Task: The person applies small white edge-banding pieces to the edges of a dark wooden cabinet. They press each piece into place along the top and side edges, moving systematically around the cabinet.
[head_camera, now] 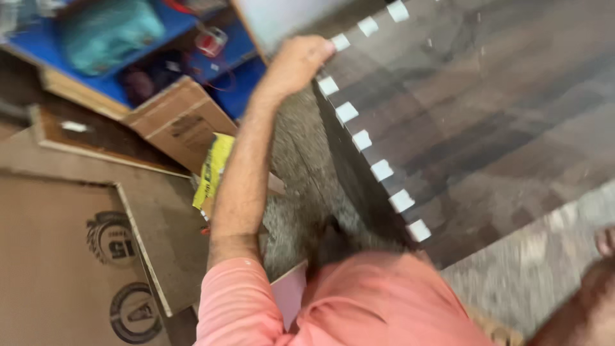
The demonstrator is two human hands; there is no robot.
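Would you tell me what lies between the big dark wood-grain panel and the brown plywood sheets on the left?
In the head view, the left hand and its forearm cross that gap from dark panel to plywood sheets; beneath lie grey floor and a yellow packet.

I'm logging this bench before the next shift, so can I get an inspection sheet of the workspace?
Surface: grey speckled floor, blurred.
Job's things: large dark wood-grain panel with white tape tabs along its edge.
Clutter: brown plywood sheets; yellow packet; small wooden board.
Grips: left hand holds the panel's edge near its corner; right hand not in view.
Cables: thin red wire, blurred.
Surroundings: blue shelf holding a teal bag; bare foot at right.
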